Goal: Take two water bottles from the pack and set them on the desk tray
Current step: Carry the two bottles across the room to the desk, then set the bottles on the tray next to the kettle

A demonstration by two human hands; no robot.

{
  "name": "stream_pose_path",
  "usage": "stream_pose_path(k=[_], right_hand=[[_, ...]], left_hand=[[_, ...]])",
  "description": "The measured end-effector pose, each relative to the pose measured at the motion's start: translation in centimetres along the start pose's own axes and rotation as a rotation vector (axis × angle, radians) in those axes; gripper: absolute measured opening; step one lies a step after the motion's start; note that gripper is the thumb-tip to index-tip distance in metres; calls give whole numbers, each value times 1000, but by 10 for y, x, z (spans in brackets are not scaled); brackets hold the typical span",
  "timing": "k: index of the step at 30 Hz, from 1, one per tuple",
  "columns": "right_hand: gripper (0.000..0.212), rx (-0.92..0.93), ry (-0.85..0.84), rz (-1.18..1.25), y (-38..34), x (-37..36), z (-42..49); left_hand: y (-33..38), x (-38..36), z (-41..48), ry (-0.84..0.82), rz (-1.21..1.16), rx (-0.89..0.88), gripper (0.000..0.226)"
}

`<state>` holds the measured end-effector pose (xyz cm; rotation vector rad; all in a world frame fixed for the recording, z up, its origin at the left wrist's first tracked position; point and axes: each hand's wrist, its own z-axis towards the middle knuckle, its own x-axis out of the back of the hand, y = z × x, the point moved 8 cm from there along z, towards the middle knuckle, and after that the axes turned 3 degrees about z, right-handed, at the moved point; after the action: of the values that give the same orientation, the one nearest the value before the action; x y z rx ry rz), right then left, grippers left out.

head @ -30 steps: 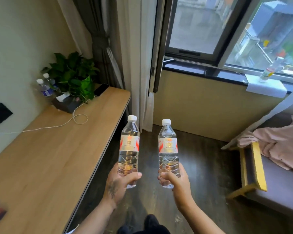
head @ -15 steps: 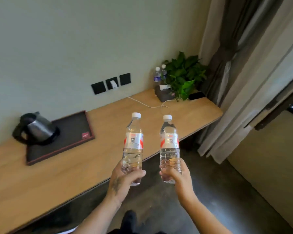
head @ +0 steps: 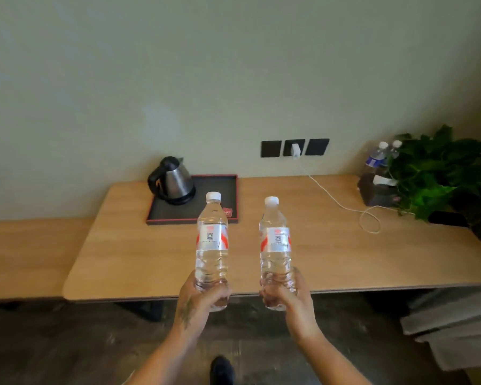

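Observation:
I hold two clear water bottles upright in front of me, each with a white cap and a red-and-silver label. My left hand (head: 199, 297) grips the base of the left water bottle (head: 212, 240). My right hand (head: 288, 294) grips the base of the right water bottle (head: 276, 243). Both bottles hang above the front edge of the wooden desk (head: 331, 254). The black desk tray (head: 220, 184) with a red rim lies at the back of the desk, straight beyond the left bottle. The bottle pack is out of sight.
A steel kettle (head: 172, 180) stands on the tray's left part. A white charger cable (head: 345, 207) runs from the wall sockets (head: 295, 147) across the desk. At the right end are two other bottles (head: 378, 157), a dark tissue box (head: 375, 191) and a leafy plant (head: 439, 173). A curtain (head: 456, 329) hangs at right.
My view has swung left from the window to face the desk squarely; the tray and kettle are now centred ahead. Both hands keep the same hold on the bottles.

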<state>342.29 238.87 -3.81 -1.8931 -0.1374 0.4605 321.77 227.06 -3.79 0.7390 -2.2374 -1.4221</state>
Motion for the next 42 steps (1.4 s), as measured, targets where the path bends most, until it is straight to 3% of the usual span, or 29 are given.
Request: stream_pose_path(k=[16, 22, 28, 37, 42], right_hand=[[65, -38, 29, -14, -7, -52, 83], [67, -68, 24, -8, -5, -50, 126], [64, -107, -56, 10, -8, -49, 186], [61, -194, -123, -31, 5, -51, 259], [61, -229, -125, -73, 15, -53, 286]], left_hand=[[47, 11, 95, -76, 15, -9, 76], [54, -3, 131, -61, 0, 19, 55], [64, -18, 174, 35, 10, 53, 70], [64, -30, 218, 128, -47, 116, 54], [56, -30, 244, 117, -12, 141, 57]])
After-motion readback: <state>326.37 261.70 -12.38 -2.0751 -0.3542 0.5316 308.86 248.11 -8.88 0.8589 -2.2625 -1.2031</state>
